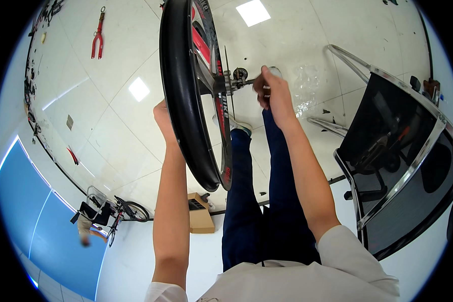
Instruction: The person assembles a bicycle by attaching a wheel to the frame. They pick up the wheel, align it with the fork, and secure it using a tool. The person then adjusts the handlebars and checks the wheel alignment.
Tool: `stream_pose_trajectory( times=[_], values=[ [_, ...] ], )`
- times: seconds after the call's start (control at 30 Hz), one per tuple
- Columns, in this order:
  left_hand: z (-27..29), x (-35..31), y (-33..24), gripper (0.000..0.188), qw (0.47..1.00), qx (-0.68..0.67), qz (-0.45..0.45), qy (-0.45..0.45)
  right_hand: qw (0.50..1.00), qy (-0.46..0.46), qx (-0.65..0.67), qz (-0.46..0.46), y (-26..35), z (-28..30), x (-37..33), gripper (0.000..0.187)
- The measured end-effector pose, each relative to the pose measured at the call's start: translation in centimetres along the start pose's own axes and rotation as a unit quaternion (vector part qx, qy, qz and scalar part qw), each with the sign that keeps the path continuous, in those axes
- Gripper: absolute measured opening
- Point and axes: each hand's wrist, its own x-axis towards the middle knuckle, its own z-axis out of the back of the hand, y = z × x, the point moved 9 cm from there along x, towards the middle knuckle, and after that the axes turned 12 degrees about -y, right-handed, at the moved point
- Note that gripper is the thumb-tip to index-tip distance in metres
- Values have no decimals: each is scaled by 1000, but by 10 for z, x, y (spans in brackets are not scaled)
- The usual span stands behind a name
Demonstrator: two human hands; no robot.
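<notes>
A black bicycle wheel (186,95) with broad spokes and no visible tyre stands upright in front of me, seen nearly edge-on. My left hand (164,121) is at its left side, with the fingers hidden behind the rim. From the hub (221,84) an axle (249,81) sticks out to the right. The curled fingers of my right hand (276,93) close at the axle's outer end. Beside the hub is a thin disc (228,60), edge-on, and a small dark round part (240,74) sits close to the axle.
A red bicycle fork (98,38) lies on the tiled floor (121,55) at the far left. To my right stands a metal-framed mesh chair (387,116). An open cardboard box (201,221) is by the wall. Another person (85,229) is near a bicycle (128,209) at the lower left.
</notes>
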Motion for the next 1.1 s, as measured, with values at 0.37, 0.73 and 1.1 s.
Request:
stream_pose_trajectory(
  times=[0.37, 0.73, 1.1],
  values=[
    [2, 2, 0, 30, 1000, -8, 0, -6, 996, 48, 19, 78, 25, 0, -19, 21],
    [-5, -13, -35, 32, 999, -3, -49, 0, 936, 13, -133, 327, 58, -16, -12, 24],
    [-3, -10, -33, 30, 999, 2, -46, -3, 964, -48, -92, 245, 37, -8, -12, 36]
  ],
)
